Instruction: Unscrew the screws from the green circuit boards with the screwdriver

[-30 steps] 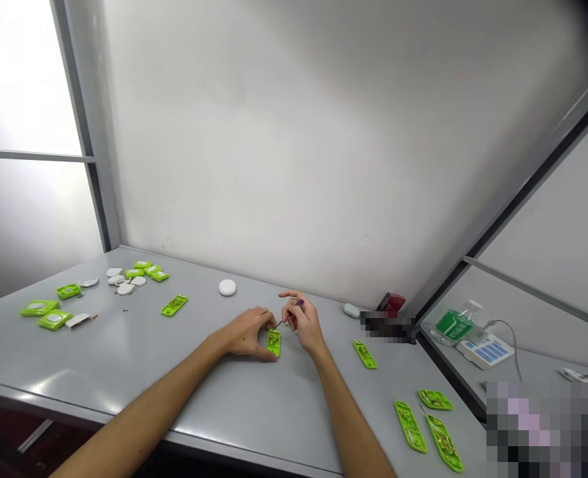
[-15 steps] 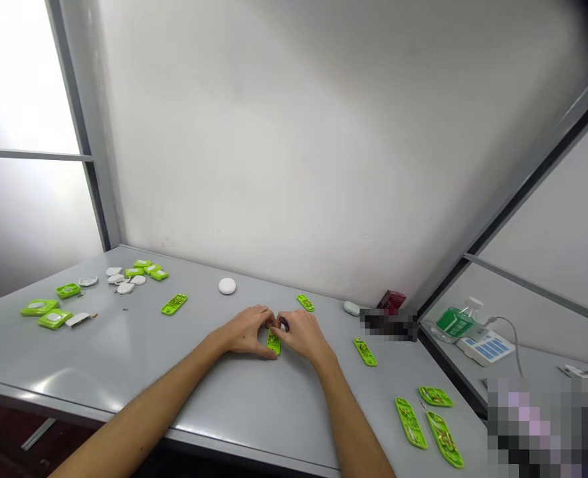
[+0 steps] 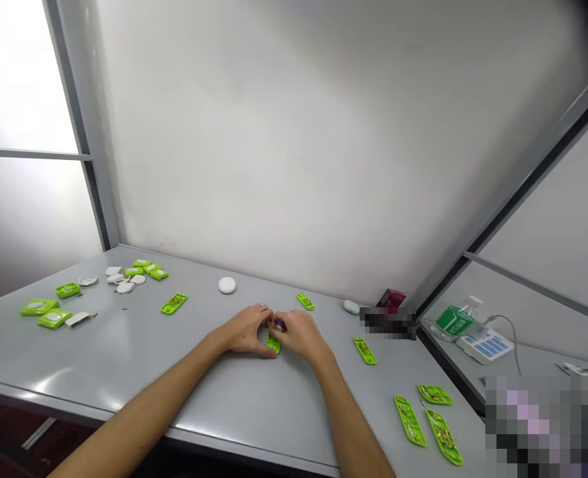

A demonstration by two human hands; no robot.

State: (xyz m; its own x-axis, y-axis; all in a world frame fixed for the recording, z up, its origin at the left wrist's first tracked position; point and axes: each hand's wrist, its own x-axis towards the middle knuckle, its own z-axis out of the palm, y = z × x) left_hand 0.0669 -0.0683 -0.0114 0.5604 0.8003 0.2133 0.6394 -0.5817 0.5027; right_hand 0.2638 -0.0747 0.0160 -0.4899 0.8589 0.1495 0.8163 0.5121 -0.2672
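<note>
Both of my hands meet at the middle of the grey table (image 3: 124, 358). My left hand (image 3: 246, 330) pins a small lime-green board (image 3: 273, 342) flat on the surface. My right hand (image 3: 298, 334) is curled over the board's far end and grips a thin tool with a purple handle (image 3: 278, 325), which shows only between the fingers. The tool's tip is hidden by the fingers.
More green boards lie around: one (image 3: 305, 302) behind my hands, one (image 3: 364, 350) to the right, three (image 3: 426, 417) at the near right, one (image 3: 174, 303) to the left. A white round puck (image 3: 226, 285) sits near the wall. Green and white parts (image 3: 134, 273) cluster at far left.
My right hand came down from a raised position and closed in over the board next to my left hand. The green board behind the hands is now uncovered.
</note>
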